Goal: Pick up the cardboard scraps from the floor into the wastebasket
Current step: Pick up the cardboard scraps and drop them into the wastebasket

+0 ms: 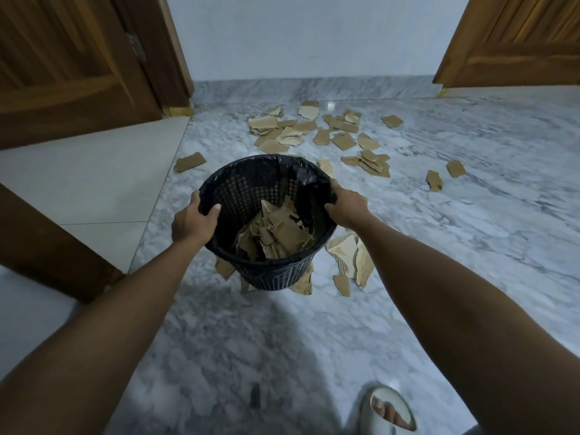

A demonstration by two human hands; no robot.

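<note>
1. Dozens of torn brown cardboard scraps (317,133) litter the grey marbled floor (439,233), the main scatter beyond the basket toward the white wall (307,36), a few right at its base.
2. Both hands grip the black plastic mesh wastebasket (266,274) by the rim: left hand (193,219) and right hand (346,204), fingers curled tight over the edge.
3. Inside: a black liner bag (306,174) and a heap of scraps already, maybe a third full.
4. My guess: the basket needs to go forward, closer to the pile.

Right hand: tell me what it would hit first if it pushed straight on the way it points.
The right hand points up-left across the wastebasket rim it holds. Going straight on, it would likely meet the black liner and far inner wall first, though depth is unclear.
</note>
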